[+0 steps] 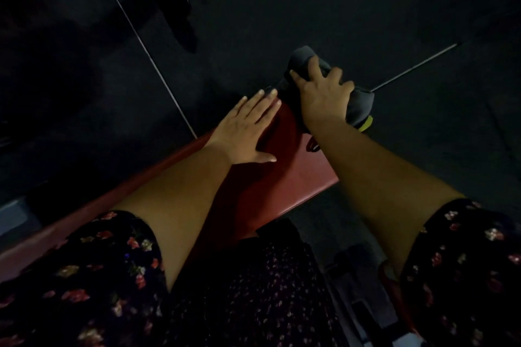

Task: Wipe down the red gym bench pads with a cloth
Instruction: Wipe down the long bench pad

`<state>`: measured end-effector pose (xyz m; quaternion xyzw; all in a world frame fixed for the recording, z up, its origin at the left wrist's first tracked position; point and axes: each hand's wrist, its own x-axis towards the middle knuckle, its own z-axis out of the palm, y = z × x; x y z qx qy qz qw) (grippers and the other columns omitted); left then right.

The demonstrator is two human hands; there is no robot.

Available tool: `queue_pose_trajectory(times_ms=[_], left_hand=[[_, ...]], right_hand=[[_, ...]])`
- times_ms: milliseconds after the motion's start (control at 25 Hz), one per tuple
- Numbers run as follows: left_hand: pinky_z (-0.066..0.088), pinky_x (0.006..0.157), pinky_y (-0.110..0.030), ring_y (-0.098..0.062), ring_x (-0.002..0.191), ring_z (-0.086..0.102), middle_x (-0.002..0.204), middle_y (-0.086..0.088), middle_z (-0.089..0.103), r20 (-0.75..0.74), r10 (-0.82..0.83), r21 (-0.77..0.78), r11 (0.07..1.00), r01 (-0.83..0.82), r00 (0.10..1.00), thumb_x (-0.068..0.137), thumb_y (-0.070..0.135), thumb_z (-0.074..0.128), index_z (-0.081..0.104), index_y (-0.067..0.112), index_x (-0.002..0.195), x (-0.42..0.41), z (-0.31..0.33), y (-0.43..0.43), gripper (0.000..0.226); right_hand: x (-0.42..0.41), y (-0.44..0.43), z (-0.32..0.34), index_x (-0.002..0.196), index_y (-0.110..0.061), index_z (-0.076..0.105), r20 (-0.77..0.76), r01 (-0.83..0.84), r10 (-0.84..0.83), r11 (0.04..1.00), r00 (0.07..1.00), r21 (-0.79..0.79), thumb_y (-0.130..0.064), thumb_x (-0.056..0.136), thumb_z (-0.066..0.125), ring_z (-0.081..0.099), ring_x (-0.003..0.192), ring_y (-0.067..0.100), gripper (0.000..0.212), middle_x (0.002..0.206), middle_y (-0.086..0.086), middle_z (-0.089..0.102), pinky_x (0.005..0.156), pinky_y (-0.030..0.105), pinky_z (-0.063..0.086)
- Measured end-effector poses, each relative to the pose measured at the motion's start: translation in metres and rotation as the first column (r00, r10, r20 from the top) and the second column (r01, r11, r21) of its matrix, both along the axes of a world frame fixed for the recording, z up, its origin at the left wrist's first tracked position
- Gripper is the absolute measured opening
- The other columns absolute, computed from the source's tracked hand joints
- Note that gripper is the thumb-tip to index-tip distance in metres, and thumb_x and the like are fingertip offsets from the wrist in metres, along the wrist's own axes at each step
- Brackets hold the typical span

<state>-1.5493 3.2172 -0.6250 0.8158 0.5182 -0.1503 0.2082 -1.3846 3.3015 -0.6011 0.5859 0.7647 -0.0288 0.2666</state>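
**Both hands at the end of the red bench, grey cloth under the right**

A dark rubber gym floor [366,8] fills the upper half of the dim head view. Across it lies the long red vinyl-padded bench surface [296,177]. Its long axis runs from the lower left corner of the view up toward the centre, where its short end edge slants down to the right. Black floral sleeves [98,276] cover both upper arms, and the bare forearms reach forward over the surface.

A black metal equipment part [183,17] stands on the floor well beyond the far long edge of the surface, apart from the hands. Two pale thin lines [141,34] cross the floor. One slants down to the far long edge, and the other runs off to the right from behind the cloth.

The bunched dark grey cloth [362,105], with a yellow-green trim at its lower edge, sits on the far corner of the end edge and hangs partly past it.

The right hand [324,96] lies on top of the cloth, its fingers spread and bent over the bunched fabric, gripping it. The left hand [245,132] rests palm-down just beside it on the surface by the far long edge. Its fingers are straight and slightly spread, with the thumb out to the side, and they hold nothing.
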Motion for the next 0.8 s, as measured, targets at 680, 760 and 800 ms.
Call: queue_pose_trajectory(times_ms=[680,760,800], left_hand=[[0.006,0.122,-0.046,-0.026,0.150,-0.011,0.162,-0.002,-0.019,-0.154,-0.298,-0.127,0.952,0.280,0.942,0.082,0.034,0.074,-0.002,0.023,0.156,0.065,0.020,0.002,0.106],[0.003,0.121,-0.046,-0.023,0.150,0.003,0.164,0.001,0.004,-0.039,-0.392,-0.097,0.917,0.387,0.919,0.087,0.033,0.068,0.019,0.025,0.154,0.064,0.026,0.005,0.083],[0.001,0.120,-0.047,-0.020,0.149,0.012,0.161,0.002,0.018,0.013,-0.407,-0.042,0.912,0.407,0.913,0.088,0.037,0.064,0.030,0.026,0.151,0.061,0.028,0.007,0.072]], right_hand=[[0.064,0.007,0.016,0.149,-0.048,0.019,-0.232,0.660,-0.756,0.649,0.612,-0.377,-0.026,0.096,0.048,0.041,0.126,0.040,0.064,0.149,0.004,0.021,0.088,0.043,0.042],[0.075,-0.008,0.019,0.149,-0.049,0.018,-0.201,0.669,-0.757,0.646,0.621,-0.367,-0.024,0.096,0.048,0.040,0.127,0.039,0.065,0.150,0.003,0.021,0.091,0.045,0.043],[0.079,-0.015,0.020,0.148,-0.050,0.017,-0.188,0.666,-0.752,0.651,0.632,-0.365,-0.023,0.096,0.048,0.040,0.127,0.038,0.066,0.150,0.003,0.021,0.090,0.046,0.044]])
